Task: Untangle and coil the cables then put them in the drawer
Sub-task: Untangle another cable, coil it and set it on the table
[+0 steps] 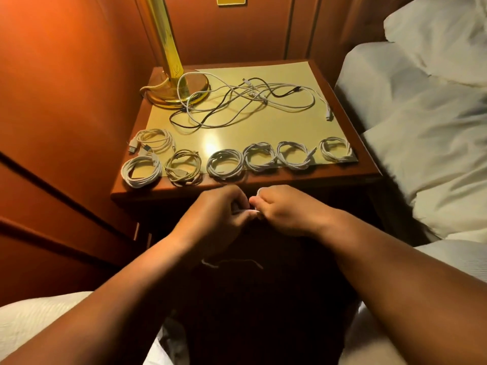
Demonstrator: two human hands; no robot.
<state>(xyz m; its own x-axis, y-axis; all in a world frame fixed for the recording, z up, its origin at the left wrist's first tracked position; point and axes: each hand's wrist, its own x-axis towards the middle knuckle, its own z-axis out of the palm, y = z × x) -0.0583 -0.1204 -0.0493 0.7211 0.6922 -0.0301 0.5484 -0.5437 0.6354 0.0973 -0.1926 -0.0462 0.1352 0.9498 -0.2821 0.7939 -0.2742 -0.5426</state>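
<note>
My left hand [216, 214] and my right hand [284, 212] meet just below the nightstand's front edge, both pinching a thin white cable [250, 210]. A loose length of that cable [232, 263] hangs in the dark below my wrists. Several coiled white cables [224, 164] lie in a row along the front of the nightstand top [237, 133], with one more coil [154, 139] behind the left end. A tangle of white and black cables [247, 101] sprawls across the back of the top. The drawer front is in shadow and I cannot make it out.
A brass lamp base [176, 88] stands at the back left corner, with tangled cable looped over it. A bed with white pillows [434, 114] lies right of the nightstand. Red wood panelling [66, 101] closes in the left and back.
</note>
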